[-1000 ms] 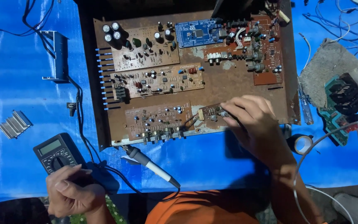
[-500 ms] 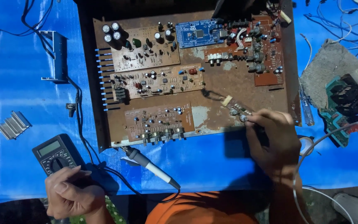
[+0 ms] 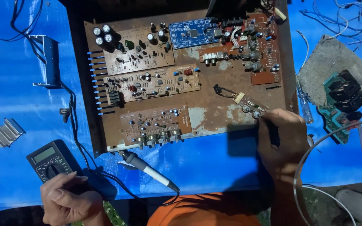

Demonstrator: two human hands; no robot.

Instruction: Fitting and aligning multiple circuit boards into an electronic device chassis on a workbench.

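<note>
A rusty metal chassis lies open on a blue sheet, carrying several brown circuit boards and a blue board. My right hand pinches a small narrow board with knobs at the chassis's lower right corner; a black wire loop hangs off that board. My left hand rests at the bottom left, fingers curled on a dark object beside a black multimeter. A soldering iron lies on the sheet just below the chassis's front edge.
A finned heat sink and a metal bracket lie at the left. At the right are a grey pad, a green board with black parts, a screwdriver and loose white wires.
My right hand has moved rightward from the lower middle board to the chassis's right corner, taking the small narrow board with it. My left hand stays by the multimeter.
</note>
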